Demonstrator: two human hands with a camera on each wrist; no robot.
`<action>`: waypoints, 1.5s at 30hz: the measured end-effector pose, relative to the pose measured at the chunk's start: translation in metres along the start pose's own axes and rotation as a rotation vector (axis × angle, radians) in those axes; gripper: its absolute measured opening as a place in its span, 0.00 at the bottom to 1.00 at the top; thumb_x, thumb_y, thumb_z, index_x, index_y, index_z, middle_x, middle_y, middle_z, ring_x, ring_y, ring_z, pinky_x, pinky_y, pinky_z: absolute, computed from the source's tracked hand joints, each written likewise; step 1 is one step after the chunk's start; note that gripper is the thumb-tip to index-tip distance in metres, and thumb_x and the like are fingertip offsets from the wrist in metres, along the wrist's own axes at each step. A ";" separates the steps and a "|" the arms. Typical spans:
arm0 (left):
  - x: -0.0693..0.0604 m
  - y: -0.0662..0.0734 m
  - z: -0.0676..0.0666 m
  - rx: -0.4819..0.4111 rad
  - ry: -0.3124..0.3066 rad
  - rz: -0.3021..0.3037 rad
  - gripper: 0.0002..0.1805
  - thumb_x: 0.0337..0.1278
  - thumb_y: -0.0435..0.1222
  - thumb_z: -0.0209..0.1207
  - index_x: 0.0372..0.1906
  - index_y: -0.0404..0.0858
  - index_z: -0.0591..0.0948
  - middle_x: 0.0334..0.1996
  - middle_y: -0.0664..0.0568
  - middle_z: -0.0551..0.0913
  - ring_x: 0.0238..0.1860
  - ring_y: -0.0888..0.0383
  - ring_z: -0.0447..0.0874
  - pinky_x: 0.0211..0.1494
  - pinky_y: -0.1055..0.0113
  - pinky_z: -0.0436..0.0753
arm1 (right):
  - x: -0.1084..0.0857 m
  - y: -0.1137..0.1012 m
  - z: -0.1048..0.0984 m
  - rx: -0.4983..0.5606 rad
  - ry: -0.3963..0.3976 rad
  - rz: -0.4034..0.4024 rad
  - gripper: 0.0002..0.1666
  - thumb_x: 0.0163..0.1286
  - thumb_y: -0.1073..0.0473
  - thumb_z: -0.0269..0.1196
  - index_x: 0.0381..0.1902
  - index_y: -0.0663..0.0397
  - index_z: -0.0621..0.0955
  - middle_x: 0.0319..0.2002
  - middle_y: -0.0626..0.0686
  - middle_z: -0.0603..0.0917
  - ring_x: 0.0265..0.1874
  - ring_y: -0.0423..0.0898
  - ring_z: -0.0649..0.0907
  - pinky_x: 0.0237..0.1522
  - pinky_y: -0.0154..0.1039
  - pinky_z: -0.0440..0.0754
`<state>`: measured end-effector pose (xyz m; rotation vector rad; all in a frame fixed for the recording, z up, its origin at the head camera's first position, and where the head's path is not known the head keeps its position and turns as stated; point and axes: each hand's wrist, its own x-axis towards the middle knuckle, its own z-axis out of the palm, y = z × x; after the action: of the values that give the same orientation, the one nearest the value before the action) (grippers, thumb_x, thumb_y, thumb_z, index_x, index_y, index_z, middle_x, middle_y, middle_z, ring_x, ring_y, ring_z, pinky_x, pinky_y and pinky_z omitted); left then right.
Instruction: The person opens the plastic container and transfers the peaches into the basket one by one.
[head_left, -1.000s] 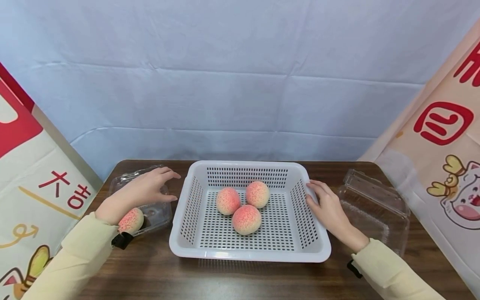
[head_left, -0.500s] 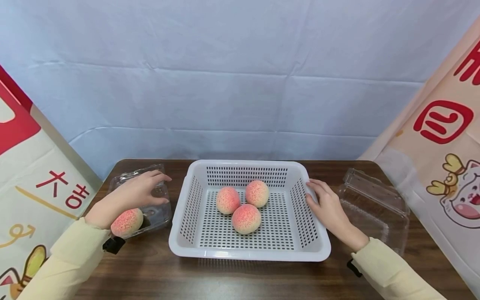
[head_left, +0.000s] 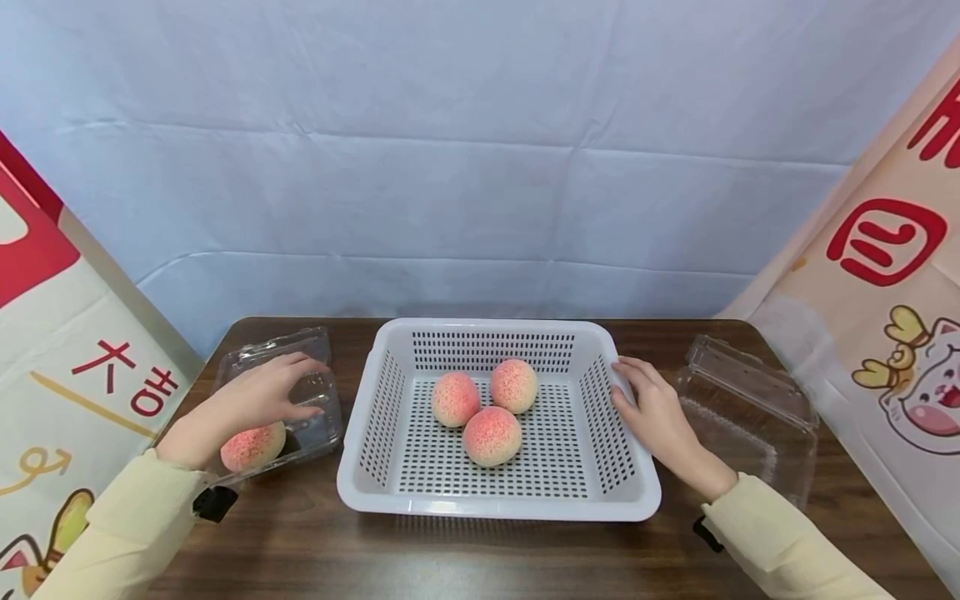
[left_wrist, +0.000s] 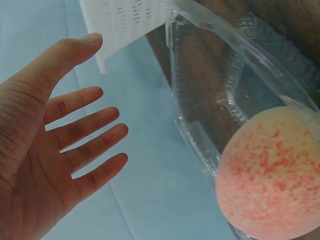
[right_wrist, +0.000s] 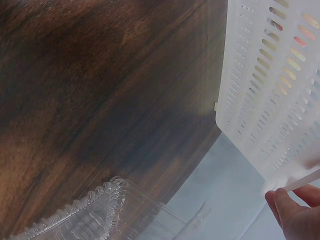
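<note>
A white perforated plastic basket (head_left: 498, 507) stands mid-table with three pink-and-cream peaches, one of them the front peach (head_left: 492, 437). My right hand (head_left: 663, 423) holds the basket's right rim; in the right wrist view its fingers (right_wrist: 285, 204) are at the rim's edge. Over a clear plastic clamshell box (head_left: 324, 423) on the left hovers my left hand (head_left: 251, 404), fingers spread and holding nothing. Another peach (head_left: 253, 448) lies in that box, partly covered by the hand in the head view. The left wrist view shows this peach (left_wrist: 272, 175) apart from the fingers.
A second clear plastic box (head_left: 738, 417) lies on the right of the dark wooden table (head_left: 420, 558), beyond the right forearm. A pale blue cloth (head_left: 480, 192) hangs behind the table. Printed banners flank both sides.
My left hand has drawn back leftward and slightly down over the left box, away from the basket. My right hand, the basket and its peaches have stayed put.
</note>
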<state>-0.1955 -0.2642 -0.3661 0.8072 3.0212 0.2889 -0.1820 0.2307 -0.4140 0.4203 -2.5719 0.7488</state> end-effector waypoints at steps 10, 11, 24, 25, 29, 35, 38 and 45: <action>-0.008 -0.009 0.007 0.010 0.007 0.000 0.31 0.39 0.45 0.68 0.50 0.32 0.77 0.45 0.40 0.77 0.47 0.43 0.76 0.44 0.48 0.76 | -0.001 0.000 0.000 -0.004 -0.001 0.008 0.21 0.62 0.66 0.56 0.52 0.73 0.74 0.54 0.65 0.72 0.47 0.60 0.77 0.37 0.51 0.79; -0.009 -0.010 0.008 0.009 0.008 0.002 0.31 0.39 0.45 0.68 0.50 0.32 0.77 0.45 0.40 0.77 0.46 0.43 0.76 0.44 0.48 0.76 | -0.001 0.000 0.000 -0.005 0.002 0.007 0.21 0.61 0.66 0.56 0.52 0.73 0.74 0.54 0.65 0.72 0.47 0.60 0.77 0.37 0.52 0.79; -0.022 -0.019 0.015 -0.008 0.016 0.006 0.27 0.38 0.42 0.68 0.46 0.32 0.78 0.43 0.41 0.78 0.43 0.45 0.78 0.43 0.50 0.77 | -0.001 0.001 0.001 -0.006 0.004 0.000 0.21 0.62 0.66 0.56 0.52 0.73 0.74 0.54 0.65 0.72 0.46 0.60 0.77 0.35 0.50 0.80; -0.022 -0.019 0.015 -0.011 0.014 0.006 0.27 0.38 0.42 0.68 0.46 0.32 0.78 0.43 0.41 0.78 0.43 0.45 0.78 0.43 0.50 0.77 | -0.001 0.001 0.001 -0.007 0.004 0.001 0.21 0.62 0.65 0.56 0.52 0.72 0.74 0.54 0.65 0.72 0.46 0.60 0.77 0.35 0.50 0.80; -0.025 -0.022 0.018 -0.019 0.011 0.002 0.26 0.37 0.40 0.68 0.46 0.32 0.78 0.43 0.40 0.78 0.38 0.50 0.80 0.41 0.52 0.78 | -0.001 0.001 0.001 -0.008 0.000 0.006 0.21 0.62 0.65 0.56 0.52 0.72 0.74 0.54 0.65 0.72 0.45 0.60 0.78 0.35 0.50 0.80; -0.030 -0.024 0.019 -0.020 -0.006 -0.028 0.28 0.36 0.42 0.69 0.47 0.34 0.78 0.43 0.40 0.77 0.32 0.57 0.77 0.33 0.60 0.77 | -0.001 0.001 0.001 -0.008 0.001 0.000 0.21 0.62 0.65 0.56 0.52 0.72 0.74 0.54 0.65 0.72 0.45 0.60 0.78 0.35 0.50 0.80; -0.033 -0.025 0.020 -0.018 -0.013 -0.044 0.28 0.36 0.43 0.69 0.47 0.35 0.78 0.45 0.39 0.77 0.31 0.58 0.74 0.31 0.61 0.74 | -0.001 0.001 0.000 -0.005 0.001 -0.002 0.21 0.62 0.65 0.56 0.52 0.72 0.74 0.54 0.65 0.72 0.46 0.60 0.77 0.36 0.51 0.80; -0.037 -0.032 0.025 -0.023 0.008 -0.026 0.27 0.35 0.42 0.69 0.45 0.34 0.78 0.43 0.41 0.78 0.33 0.56 0.75 0.33 0.58 0.75 | 0.000 -0.001 -0.001 0.000 -0.008 0.011 0.21 0.62 0.66 0.56 0.52 0.72 0.74 0.54 0.65 0.72 0.47 0.60 0.77 0.37 0.51 0.79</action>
<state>-0.1787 -0.3056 -0.3979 0.7673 3.0274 0.3261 -0.1810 0.2308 -0.4130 0.4105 -2.5839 0.7529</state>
